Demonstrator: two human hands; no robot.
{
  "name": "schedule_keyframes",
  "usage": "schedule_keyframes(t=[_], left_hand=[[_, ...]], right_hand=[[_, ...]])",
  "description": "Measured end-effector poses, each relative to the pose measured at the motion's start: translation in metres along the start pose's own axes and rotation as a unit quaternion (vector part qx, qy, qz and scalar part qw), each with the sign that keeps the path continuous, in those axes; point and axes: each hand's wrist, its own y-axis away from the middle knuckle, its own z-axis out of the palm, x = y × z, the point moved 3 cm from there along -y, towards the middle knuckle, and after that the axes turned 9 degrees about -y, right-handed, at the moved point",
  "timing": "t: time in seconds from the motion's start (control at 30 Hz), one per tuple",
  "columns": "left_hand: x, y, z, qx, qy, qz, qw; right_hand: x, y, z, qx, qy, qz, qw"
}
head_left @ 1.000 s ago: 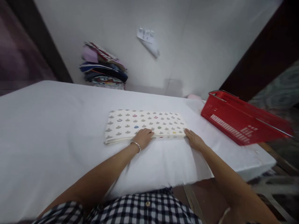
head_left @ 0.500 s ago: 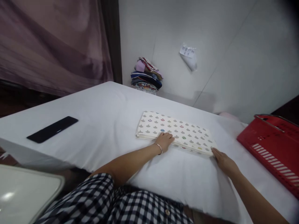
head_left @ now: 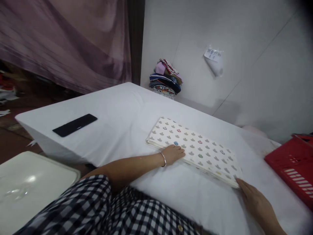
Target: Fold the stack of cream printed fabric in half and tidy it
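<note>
Printed cloth (head_left: 193, 148) folded flat on white table (head_left: 117, 101)

Layers stacked; folding this far looks done, whether more is left I can't tell remotely. Left hand (head_left: 172, 154): fingers extended over the near edge. Right hand (head_left: 254, 199): fingertips at the near right corner. Thumbs hidden; I can't tell any grip. Red basket (head_left: 293, 164), rightward, limits room there, I judge. Black slab (head_left: 75, 125) well left; fabric stack (head_left: 165, 78) by the wall (head_left: 188, 32).

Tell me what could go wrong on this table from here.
The left hand rests on the near edge of the folded white printed cloth; pressing might skew its layers.
The right hand touches a corner, which could crease if pushed.
If the wrinkled white fabric table covering is tugged, the flat black rectangular object on it might slide.
</note>
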Motion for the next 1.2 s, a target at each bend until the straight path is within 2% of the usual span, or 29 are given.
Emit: schedule_keyframes(t=[0.2, 0.37, 0.53, 0.63, 0.73, 0.8, 0.87, 0.93, 1.03, 1.2], left_hand=[[-0.004, 0.013, 0.002, 0.008, -0.001, -0.01, 1.0], [-0.022, 0.042, -0.004, 0.01, -0.005, -0.078, 0.997], [-0.046, 0.084, -0.013, 0.013, 0.0, -0.17, 0.985], [-0.061, 0.109, -0.026, 0.043, 0.037, -0.233, 0.971], [-0.075, 0.13, -0.036, 0.071, 0.075, -0.332, 0.938], [-0.08, 0.139, -0.038, 0.069, 0.097, -0.404, 0.907], [-0.083, 0.143, -0.037, 0.049, 0.126, -0.46, 0.878], [-0.082, 0.142, -0.034, 0.028, 0.159, -0.487, 0.858], [-0.082, 0.137, -0.031, 0.014, 0.182, -0.501, 0.846], [-0.083, 0.131, -0.029, -0.016, 0.176, -0.534, 0.827]], right_hand=[[-0.01, -0.001, -0.005, 0.001, 0.005, -0.008, 1.0], [-0.009, 0.002, -0.008, 0.011, 0.026, -0.015, 0.999], [-0.002, 0.007, 0.005, 0.015, -0.013, -0.032, 0.999], [0.0, 0.01, 0.014, 0.027, -0.026, -0.029, 0.999], [-0.002, 0.012, 0.017, 0.03, -0.045, -0.017, 0.998], [-0.005, 0.013, 0.017, 0.035, -0.067, -0.014, 0.997], [-0.008, 0.013, 0.017, 0.044, -0.092, -0.01, 0.995], [-0.01, 0.014, 0.017, 0.053, -0.112, 0.004, 0.992], [-0.01, 0.015, 0.021, 0.062, -0.13, 0.026, 0.989], [-0.003, 0.019, 0.033, 0.057, -0.145, 0.024, 0.987]])
